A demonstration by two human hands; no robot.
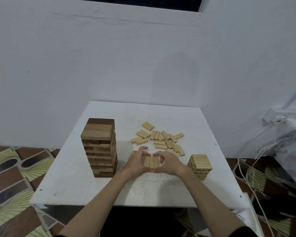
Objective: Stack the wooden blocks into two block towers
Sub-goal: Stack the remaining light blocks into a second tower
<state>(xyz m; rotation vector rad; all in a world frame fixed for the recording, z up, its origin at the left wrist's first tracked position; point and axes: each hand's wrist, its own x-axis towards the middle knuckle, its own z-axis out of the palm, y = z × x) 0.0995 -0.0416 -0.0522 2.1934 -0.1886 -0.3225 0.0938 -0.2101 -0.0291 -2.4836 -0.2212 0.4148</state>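
Your left hand (pixel 137 163) and right hand (pixel 167 163) meet at the centre of the frame, fingers and thumbs curled round a set of three pale blocks (pixel 151 161) lying side by side on the white table (pixel 85 189); your thumbs close in along the near ends and your fingertips along the far ends, so the grip is narrow and squeezes the trio together. Just right of centre stands the short pale tower (pixel 200 166), where this layer most likely belongs, and at centre left the tall dark tower (pixel 100 147) looks finished or nearly so. The loose blocks (pixel 161 139) lie scattered just above your hands. Expect these pieces to be light, rigid and fairly smooth, so three carried as one will probably want to slide apart or fan out unless you press inward on the outer long faces and keep them level. Take hold across the two outside blocks, not the ends alone, and lower them crosswise onto the short tower gently, since a nudge could shift its upper rows. No brand, label or writing can be read on the blocks or the table.
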